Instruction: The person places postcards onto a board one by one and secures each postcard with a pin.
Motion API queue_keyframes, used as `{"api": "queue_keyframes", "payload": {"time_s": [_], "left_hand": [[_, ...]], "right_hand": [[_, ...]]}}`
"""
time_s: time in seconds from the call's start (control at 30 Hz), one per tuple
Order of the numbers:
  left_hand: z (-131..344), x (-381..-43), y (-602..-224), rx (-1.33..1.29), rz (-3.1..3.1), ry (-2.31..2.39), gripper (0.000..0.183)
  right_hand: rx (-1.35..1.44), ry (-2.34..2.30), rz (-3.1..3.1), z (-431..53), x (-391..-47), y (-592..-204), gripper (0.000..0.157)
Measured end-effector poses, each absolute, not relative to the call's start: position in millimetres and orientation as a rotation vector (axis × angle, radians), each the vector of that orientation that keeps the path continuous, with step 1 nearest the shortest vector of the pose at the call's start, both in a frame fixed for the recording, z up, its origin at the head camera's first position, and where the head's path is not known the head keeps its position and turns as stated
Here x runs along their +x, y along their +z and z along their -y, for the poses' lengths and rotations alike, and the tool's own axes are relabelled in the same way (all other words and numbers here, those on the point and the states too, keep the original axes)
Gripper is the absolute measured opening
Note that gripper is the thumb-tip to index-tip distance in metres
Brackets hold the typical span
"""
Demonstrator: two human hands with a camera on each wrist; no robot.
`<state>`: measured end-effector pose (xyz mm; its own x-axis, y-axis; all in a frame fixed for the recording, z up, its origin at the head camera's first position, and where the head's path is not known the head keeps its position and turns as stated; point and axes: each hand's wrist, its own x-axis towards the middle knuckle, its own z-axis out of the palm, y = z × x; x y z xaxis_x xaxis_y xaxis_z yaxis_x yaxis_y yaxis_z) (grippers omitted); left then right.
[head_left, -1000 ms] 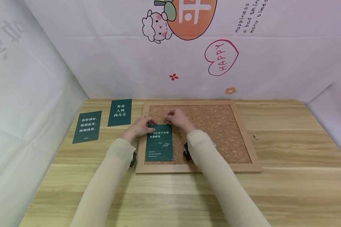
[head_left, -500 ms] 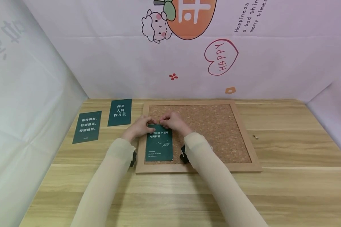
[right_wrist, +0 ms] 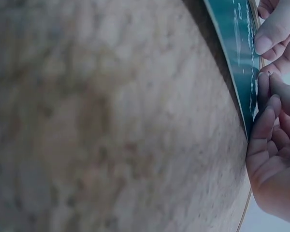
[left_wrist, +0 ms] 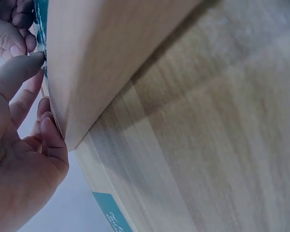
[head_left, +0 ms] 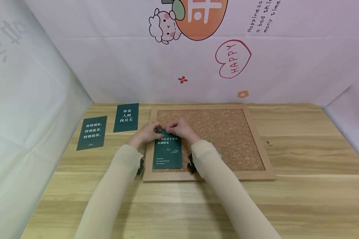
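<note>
A dark green card (head_left: 168,154) with white print lies on the left part of the cork board (head_left: 221,142). My left hand (head_left: 147,134) is at its top left corner, thumb pressing on the card and fingers over the top edge. At the middle of the top edge, my right hand (head_left: 180,128) pinches a tiny push pin (right_wrist: 268,73) between thumb and index finger. Most of the pin is hidden by the fingertips. Both hands nearly meet in the left wrist view, where the card (left_wrist: 40,24) shows only as a sliver.
Two more green cards, one nearer the side cloth (head_left: 91,133) and one nearer the board (head_left: 126,117), lie on the wooden table (head_left: 179,209). Small gold-coloured pins (head_left: 269,143) lie right of the board. A printed white cloth (head_left: 122,66) rises behind.
My right hand has moved left and slightly down, from the cork above the card's right corner to the middle of the card's top edge. The left hand stays in place.
</note>
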<state>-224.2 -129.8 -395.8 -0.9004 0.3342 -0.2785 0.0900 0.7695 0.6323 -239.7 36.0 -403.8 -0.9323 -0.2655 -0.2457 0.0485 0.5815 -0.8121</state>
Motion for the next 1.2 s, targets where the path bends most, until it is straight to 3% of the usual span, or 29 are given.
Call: {"api": "queue_keyframes", "payload": {"time_s": [0.77,1.2], "left_hand": [[128.7,-223.7,-394.8,0.31,-2.576,0.905,0.029],[128.6,-223.5,-394.7,0.321,-2.583,0.89,0.029]], "right_hand": [[-0.109,-1.272,-2.429,-37.3,-238.9,-401.0,0.018],[-0.208,-1.229,-2.424,-40.5,-243.4,-404.6,0.019]]}}
